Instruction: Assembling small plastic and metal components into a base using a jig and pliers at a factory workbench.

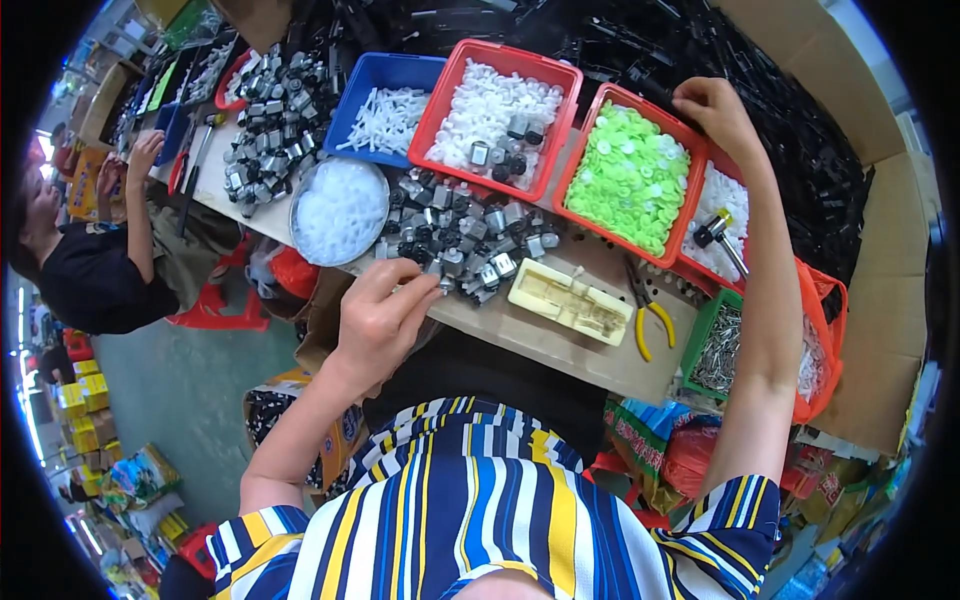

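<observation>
My left hand (375, 318) is closed, thumb and fingertips pressed together at the near edge of a pile of small silver-and-black metal parts (470, 240). Whatever sits in that pinch is too small to make out. Stretched far to the right, my right hand (718, 112) reaches past a red tray (560, 205) of bright green discs (630, 175). Its fingers curl together at the edge of a heap of long black parts (640, 50), and their tips are partly hidden. A cream-coloured block with a hollowed top (570, 302) lies on the bench between my arms.
Beside the block are yellow-handled pliers (655, 330). White pieces fill another red tray (500, 95), a blue tray (385, 115) and a round dish (340, 212). A green bin (715, 345) of metal pins and a hammer (720, 235) sit under my right arm. Another person (100, 250) works at left.
</observation>
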